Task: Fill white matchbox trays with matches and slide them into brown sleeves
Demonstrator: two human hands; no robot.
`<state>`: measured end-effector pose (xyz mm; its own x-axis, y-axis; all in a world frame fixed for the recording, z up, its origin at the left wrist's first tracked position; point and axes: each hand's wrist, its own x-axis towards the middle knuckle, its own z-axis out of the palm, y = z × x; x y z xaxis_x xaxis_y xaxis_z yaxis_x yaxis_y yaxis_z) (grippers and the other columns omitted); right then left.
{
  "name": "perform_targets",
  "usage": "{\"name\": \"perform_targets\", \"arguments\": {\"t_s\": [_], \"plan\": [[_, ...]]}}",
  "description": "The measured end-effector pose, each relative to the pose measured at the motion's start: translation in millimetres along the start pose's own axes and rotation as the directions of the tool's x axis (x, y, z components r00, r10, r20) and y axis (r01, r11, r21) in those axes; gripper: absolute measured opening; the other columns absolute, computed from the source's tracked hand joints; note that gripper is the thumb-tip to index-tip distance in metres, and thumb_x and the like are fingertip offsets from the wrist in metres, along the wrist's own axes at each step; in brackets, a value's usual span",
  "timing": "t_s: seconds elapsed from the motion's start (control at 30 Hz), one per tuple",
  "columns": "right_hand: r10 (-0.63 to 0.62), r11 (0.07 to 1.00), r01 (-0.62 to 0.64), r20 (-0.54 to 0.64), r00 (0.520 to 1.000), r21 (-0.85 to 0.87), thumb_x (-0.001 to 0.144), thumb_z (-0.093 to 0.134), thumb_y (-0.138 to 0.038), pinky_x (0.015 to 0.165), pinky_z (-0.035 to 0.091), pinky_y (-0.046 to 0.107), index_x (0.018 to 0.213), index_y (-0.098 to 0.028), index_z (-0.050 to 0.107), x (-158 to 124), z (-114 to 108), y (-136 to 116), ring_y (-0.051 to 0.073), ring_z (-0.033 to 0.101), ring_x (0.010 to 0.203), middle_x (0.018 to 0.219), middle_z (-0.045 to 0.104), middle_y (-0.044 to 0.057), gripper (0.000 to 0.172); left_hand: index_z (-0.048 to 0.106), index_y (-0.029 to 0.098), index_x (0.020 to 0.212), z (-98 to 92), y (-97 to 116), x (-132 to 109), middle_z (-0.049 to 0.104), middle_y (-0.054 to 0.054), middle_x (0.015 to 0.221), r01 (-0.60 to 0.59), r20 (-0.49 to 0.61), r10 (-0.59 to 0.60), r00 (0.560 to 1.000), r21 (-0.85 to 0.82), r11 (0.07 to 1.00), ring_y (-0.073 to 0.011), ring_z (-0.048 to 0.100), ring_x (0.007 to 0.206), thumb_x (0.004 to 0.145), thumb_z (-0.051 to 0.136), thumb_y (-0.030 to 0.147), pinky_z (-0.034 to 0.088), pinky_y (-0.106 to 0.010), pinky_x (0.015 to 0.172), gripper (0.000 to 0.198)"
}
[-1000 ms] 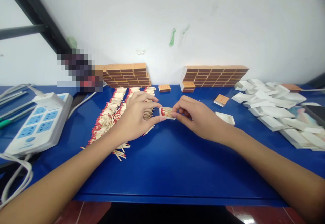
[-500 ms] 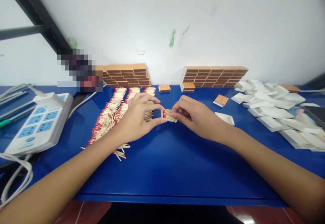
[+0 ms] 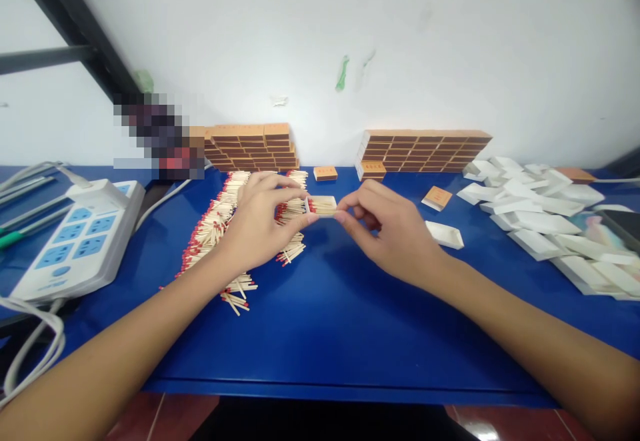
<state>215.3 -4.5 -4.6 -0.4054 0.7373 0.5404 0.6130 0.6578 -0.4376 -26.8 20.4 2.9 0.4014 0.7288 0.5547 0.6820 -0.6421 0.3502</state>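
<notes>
Above the blue table, a white matchbox tray holds red-tipped matches lying lengthwise. My left hand grips its left end between thumb and fingers. At the right end, the thumb and forefinger of my right hand pinch the tray's corner, with the other fingers curled in. Rows of loose matches lie under and beside my left hand, which hides part of them. To the right of my right hand is another white tray, with an orange matchbox behind it.
Stacked matchboxes stand along the wall in a left stack and a right stack. A single matchbox lies between them. White trays are heaped at the right. A power strip with cables sits at the left.
Both hands have shifted the filled tray slightly left and away from me. My right fingers have moved from over the matches to the tray's right end.
</notes>
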Motion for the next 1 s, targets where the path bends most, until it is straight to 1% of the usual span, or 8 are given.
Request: {"name": "perform_targets", "arguments": {"t_s": [0.07,0.13,0.2,0.4,0.53,0.7,0.83,1.0], "plan": [[-0.027,0.999,0.023,0.117,0.993,0.039,0.105,0.06,-0.027,0.069,0.047,0.031,0.104,-0.022,0.068,-1.1,9.1,-4.9,0.016,0.06,0.078,0.096,0.063,0.004,0.009,0.081,0.026,0.111,-1.0,-2.7,0.9,0.076,-0.007,0.121,0.037,-0.059,-0.035,0.998,0.024,0.999,-0.0305,0.061,0.12,0.091,0.08,0.05,0.046,-0.051,0.109,0.032],[-0.057,0.997,0.04,0.256,0.965,0.07,0.104,0.062,-0.027,0.072,0.049,0.031,0.111,-0.021,0.069,-2.5,19.6,-8.1,0.017,0.062,0.082,0.103,0.064,0.005,0.011,0.081,0.026,0.111,-1.3,-2.8,1.3,0.077,-0.007,0.12,0.066,-0.081,-0.063,0.995,0.037,0.997,-0.0308,0.062,0.119,0.092,0.078,0.053,0.046,-0.051,0.108,0.033],[-0.069,0.996,0.045,0.318,0.946,0.081,0.104,0.063,-0.027,0.075,0.05,0.032,0.111,-0.02,0.069,-3.3,28.2,-9.4,0.018,0.063,0.086,0.106,0.064,0.006,0.011,0.081,0.025,0.11,-1.1,-1.0,1.3,0.077,-0.007,0.12,0.078,-0.082,-0.075,0.994,0.042,0.996,-0.031,0.061,0.12,0.093,0.077,0.053,0.046,-0.052,0.109,0.033],[-0.034,0.996,0.0,0.363,0.931,0.094,0.104,0.062,-0.023,0.075,0.049,0.031,0.097,-0.02,0.066,-2.4,29.8,-8.1,0.017,0.061,0.086,0.1,0.064,0.004,0.009,0.081,0.024,0.109,-0.6,3.0,0.2,0.077,-0.007,0.12,0.059,-0.073,-0.055,0.996,0.05,0.997,-0.0306,0.061,0.12,0.093,0.078,0.048,0.046,-0.051,0.109,0.029],[-0.031,0.997,-0.001,0.395,0.918,0.081,0.106,0.059,-0.025,0.074,0.049,0.031,0.097,-0.02,0.065,-3.9,26.7,-9.0,0.017,0.061,0.085,0.102,0.064,0.004,0.012,0.081,0.023,0.108,-0.5,1.9,-0.2,0.077,-0.007,0.12,0.053,-0.077,-0.048,0.996,0.056,0.997,-0.0306,0.061,0.12,0.09,0.082,0.044,0.047,-0.05,0.108,0.028],[-0.016,0.997,-0.014,0.369,0.929,0.078,0.104,0.065,-0.031,0.076,0.049,0.033,0.107,-0.02,0.066,-5.4,31.5,-12.1,0.017,0.061,0.085,0.103,0.064,0.005,0.011,0.08,0.024,0.112,0.4,1.7,-0.2,0.077,-0.007,0.121,0.051,-0.071,-0.048,0.996,0.052,0.997,-0.0307,0.061,0.12,0.091,0.08,0.048,0.046,-0.051,0.109,0.031],[-0.041,0.995,0.002,0.391,0.919,0.101,0.105,0.063,-0.025,0.078,0.049,0.032,0.098,-0.02,0.066,-2.9,34.4,-17.2,0.017,0.061,0.086,0.1,0.066,0.004,0.009,0.08,0.024,0.109,1.7,1.1,-0.1,0.077,-0.007,0.12,0.037,-0.07,-0.032,0.997,0.06,0.998,-0.0303,0.061,0.119,0.091,0.08,0.048,0.046,-0.051,0.108,0.029],[-0.039,0.999,0.035,0.445,0.895,0.016,0.108,0.059,-0.024,0.078,0.048,0.032,0.096,-0.019,0.063,-2.8,25.7,-16.5,0.018,0.062,0.084,0.101,0.067,0.005,0.013,0.08,0.023,0.111,2.3,-2.6,-0.4,0.076,-0.008,0.121,0.017,-0.048,-0.014,0.999,0.074,0.997,-0.0305,0.061,0.12,0.091,0.08,0.046,0.045,-0.051,0.108,0.031]]}}
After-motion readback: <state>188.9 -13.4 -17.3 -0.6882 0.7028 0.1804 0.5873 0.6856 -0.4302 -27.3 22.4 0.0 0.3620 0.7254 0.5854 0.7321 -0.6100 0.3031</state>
